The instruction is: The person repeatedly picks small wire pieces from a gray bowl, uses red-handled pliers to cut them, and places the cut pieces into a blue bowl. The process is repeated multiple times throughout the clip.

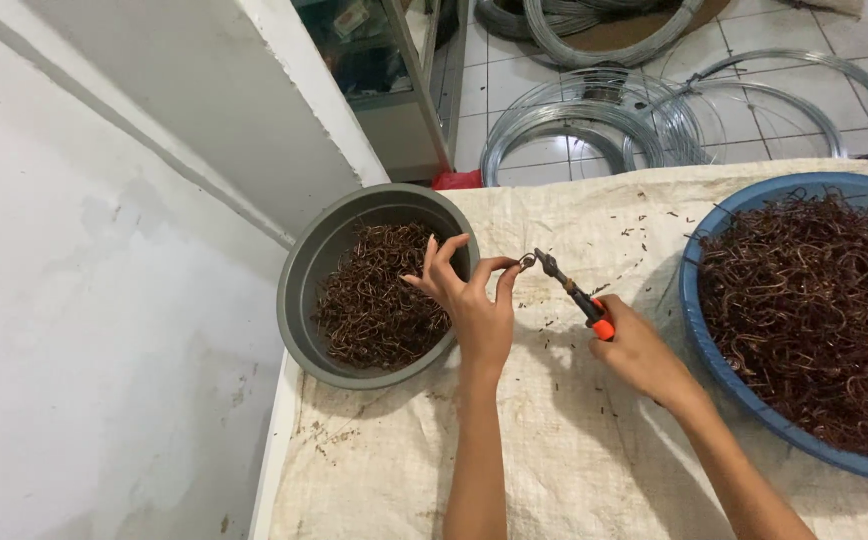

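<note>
My left hand pinches a small bent wire piece between thumb and forefinger, just right of a grey bowl filled with small brown wire hooks. My right hand grips pliers with orange handles; their jaws are closed on the same wire piece. Both hands hover over a pale woven sack cloth. A blue basin at the right holds a tangled heap of long brown wire pieces.
Coils of shiny steel wire lie on the tiled floor beyond the cloth. A white wall runs along the left, with a glass-fronted cabinet at the top. Small wire scraps dot the cloth.
</note>
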